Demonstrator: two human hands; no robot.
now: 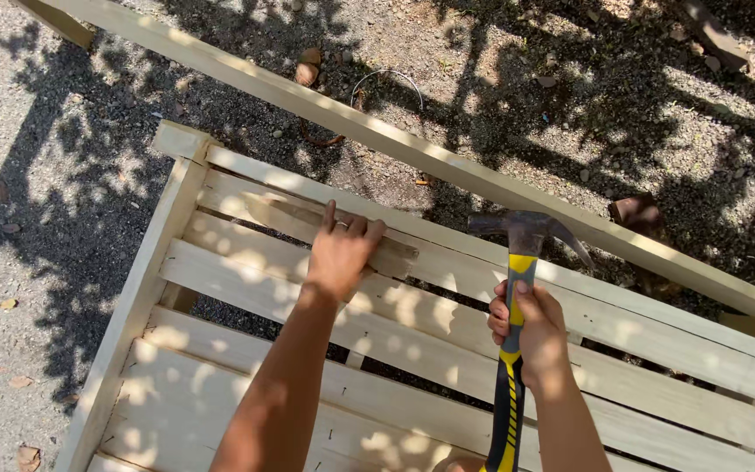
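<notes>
The left hand (340, 251) lies flat, fingers spread and closed on nothing, pressing a short loose wooden strip (334, 229) against the second slat from the far edge of a pale slatted wooden frame (146, 288) that rests on the gravel ground (37, 166). The right hand (536, 330) has its grip wrapped tight around the yellow-and-black handle of a claw hammer (522, 240), held upright with the steel head just above the far slats, near the strip's right end but apart from it. As a judgement, the frame looks largely assembled: about six long slats sit across the side rail, small nail marks dot the near ones, and gaps remain between them; the strip under the left hand appears not yet fixed, though no nail can be made out there. Counted: one hammer, one loose strip, one frame, two hands. A separate long timber beam (447, 162) runs diagonally just beyond the frame's far edge. On the gravel past it lie a bent loop of wire (386, 77) and scattered dry leaves.
</notes>
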